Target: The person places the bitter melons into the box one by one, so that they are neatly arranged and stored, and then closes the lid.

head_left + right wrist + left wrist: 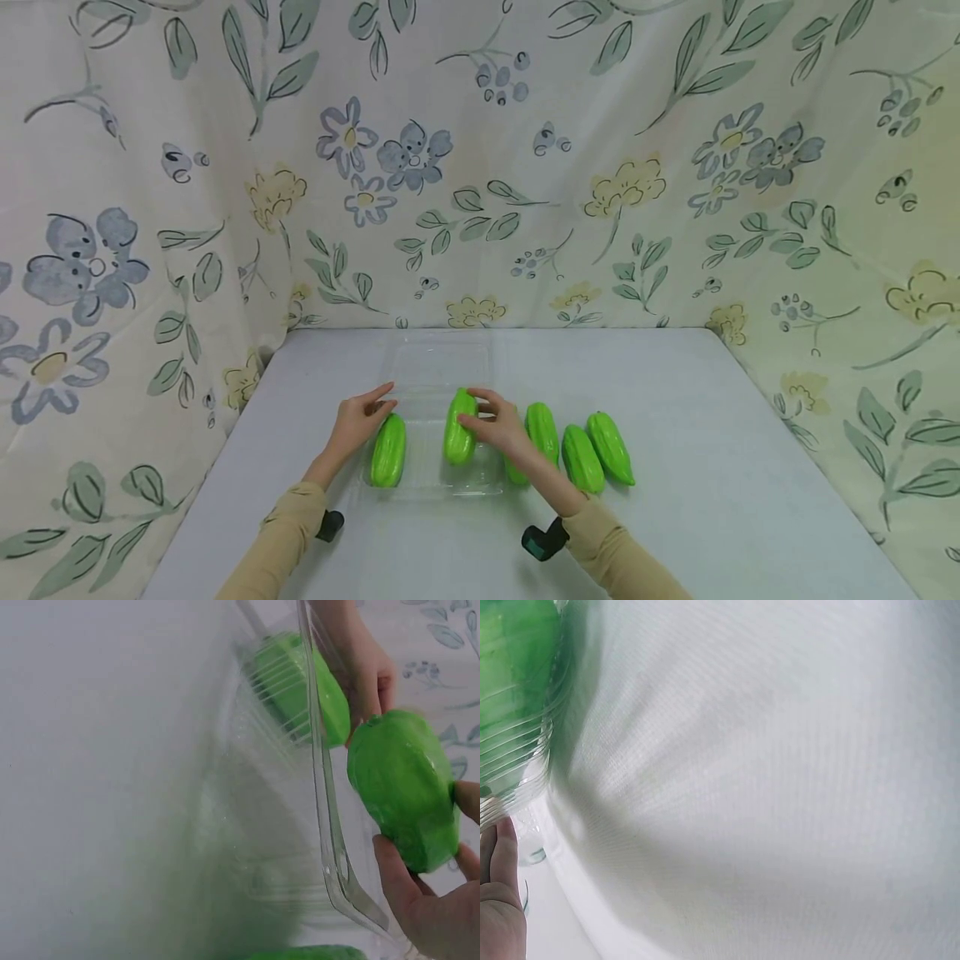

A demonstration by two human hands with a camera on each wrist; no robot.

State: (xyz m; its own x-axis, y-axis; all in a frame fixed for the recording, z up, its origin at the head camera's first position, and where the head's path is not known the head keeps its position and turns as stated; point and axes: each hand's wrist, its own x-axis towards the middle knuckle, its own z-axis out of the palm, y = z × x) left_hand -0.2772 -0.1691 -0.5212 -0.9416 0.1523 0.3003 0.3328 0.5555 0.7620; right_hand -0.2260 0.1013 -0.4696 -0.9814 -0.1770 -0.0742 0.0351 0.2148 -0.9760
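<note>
Green gourd (459, 427) sits in the right hand (501, 427) — fingers and thumb curled round its far end — over the middle of a clear plastic tray (427, 487). Left hand (358, 421) rests at the tray's left edge with fingers extended, touching a second gourd (388, 450) (already lying inside). Three more gourds (583, 454) lie in a row to the right on the white table (712, 467).

Your clear plastic tray (480, 487), glossy and ribbed along its wall, your green gourds (581, 457), smooth with a waxy plastic sheen, matt grey-white tabletop (712, 467), soft matt floral cloth backdrop (525, 167).
</note>
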